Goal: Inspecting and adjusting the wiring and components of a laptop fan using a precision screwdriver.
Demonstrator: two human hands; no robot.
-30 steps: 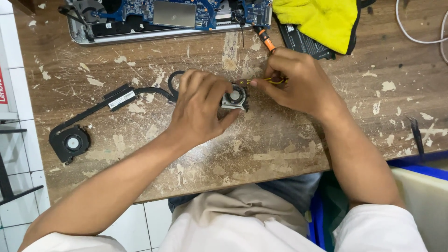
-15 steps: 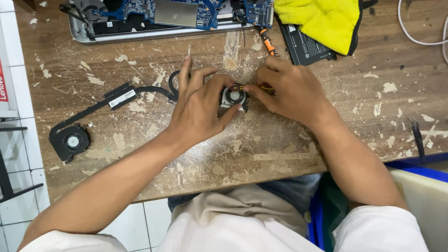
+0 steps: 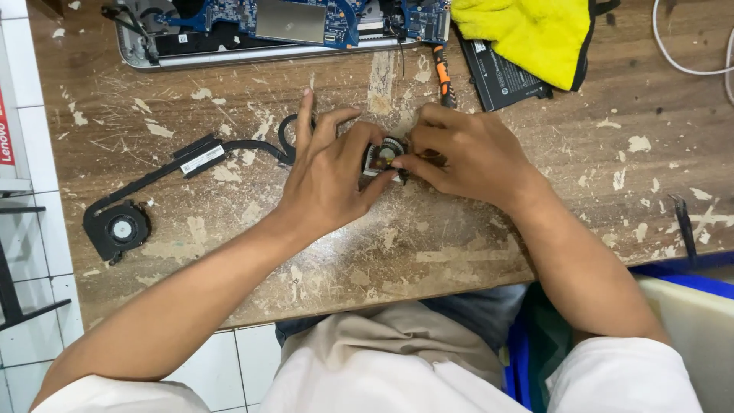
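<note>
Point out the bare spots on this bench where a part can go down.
Free: bench in front of both hands, and right of the right hand, below the battery. Crowded: around the fan, the heat pipe, and the laptop at the back.

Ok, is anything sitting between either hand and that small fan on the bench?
Nothing visible. The left hand and right hand both already touch the small round fan with their fingertips. The orange-handled screwdriver lies beyond it, clear.

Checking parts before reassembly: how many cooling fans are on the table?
2: one fan between the left hand and right hand, one fan at the table's left end.
</note>
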